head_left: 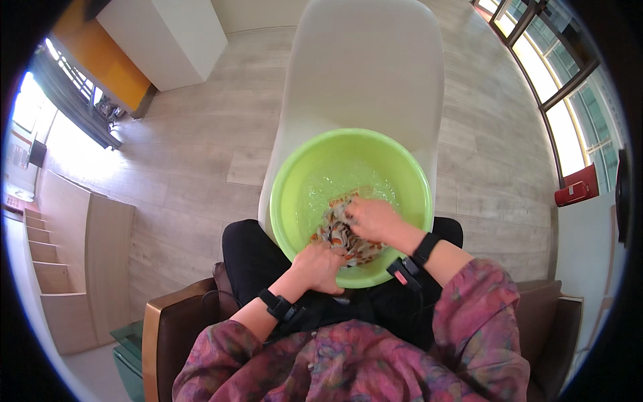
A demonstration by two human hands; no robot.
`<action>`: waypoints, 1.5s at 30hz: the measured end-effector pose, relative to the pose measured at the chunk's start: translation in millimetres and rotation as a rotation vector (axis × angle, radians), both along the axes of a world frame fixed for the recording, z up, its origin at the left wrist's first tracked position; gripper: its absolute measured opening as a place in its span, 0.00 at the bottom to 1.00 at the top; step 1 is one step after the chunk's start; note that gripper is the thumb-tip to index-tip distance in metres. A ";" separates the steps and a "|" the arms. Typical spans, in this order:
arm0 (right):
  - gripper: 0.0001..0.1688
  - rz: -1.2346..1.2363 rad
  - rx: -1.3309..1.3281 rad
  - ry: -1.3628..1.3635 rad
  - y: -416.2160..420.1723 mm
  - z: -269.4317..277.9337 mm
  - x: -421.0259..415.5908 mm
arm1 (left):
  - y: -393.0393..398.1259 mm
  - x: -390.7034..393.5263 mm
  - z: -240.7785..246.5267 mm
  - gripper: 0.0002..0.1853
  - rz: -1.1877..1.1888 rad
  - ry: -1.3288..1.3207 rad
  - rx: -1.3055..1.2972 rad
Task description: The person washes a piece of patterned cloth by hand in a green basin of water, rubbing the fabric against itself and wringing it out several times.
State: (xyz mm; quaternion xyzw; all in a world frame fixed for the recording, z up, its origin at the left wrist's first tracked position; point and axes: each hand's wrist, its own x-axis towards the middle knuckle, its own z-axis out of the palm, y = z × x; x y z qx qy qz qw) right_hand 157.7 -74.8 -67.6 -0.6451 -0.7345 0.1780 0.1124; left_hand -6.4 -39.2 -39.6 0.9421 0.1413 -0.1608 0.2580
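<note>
A light green plastic basin (351, 136) stands on the near end of a white bench-like surface (364, 65), with rippled water (331, 183) inside. In the water lies a wet, crumpled patterned cloth (346, 241) in white, orange and dark tones. My left hand (319, 264) is at the near rim, its fingers gripping the cloth's near left part. Higher up on the cloth, my right hand (374, 218) has its fingers closed on a bunched fold. Some fingertips of both hands are hidden by the fabric. Each wrist wears a black strap with a small device.
My legs in black trousers (251, 256) flank the basin. I sit in a brown armchair (183, 311). To the left are a pale wooden shelf unit (108, 261) and a glass table (128, 362). A red box (575, 188) stands by the windows on the right.
</note>
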 end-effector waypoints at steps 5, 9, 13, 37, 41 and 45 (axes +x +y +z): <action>0.07 0.049 -0.062 -0.039 -9.4 -20.2 -13.1 | 0.1 2.8 5.4 0.25 0.003 0.039 -0.031; 0.06 -0.100 0.027 -0.107 15.5 -40.1 6.6 | -0.8 1.1 -2.4 0.24 -0.012 -0.080 0.002; 0.06 -0.042 -0.027 -0.061 9.1 -29.6 0.9 | -0.4 -0.1 -4.5 0.24 -0.013 -0.054 0.009; 0.12 -0.291 -0.087 -0.174 29.0 -17.2 23.4 | 1.8 -0.6 -2.2 0.25 -0.007 -0.070 -0.004; 0.11 -0.021 -0.029 -0.110 8.0 -3.7 3.7 | 0.4 -1.8 -5.2 0.25 -0.013 -0.051 -0.004; 0.08 0.097 -0.002 -0.048 -4.5 -10.0 -18.0 | 0.7 0.2 -5.1 0.25 -0.006 -0.016 -0.016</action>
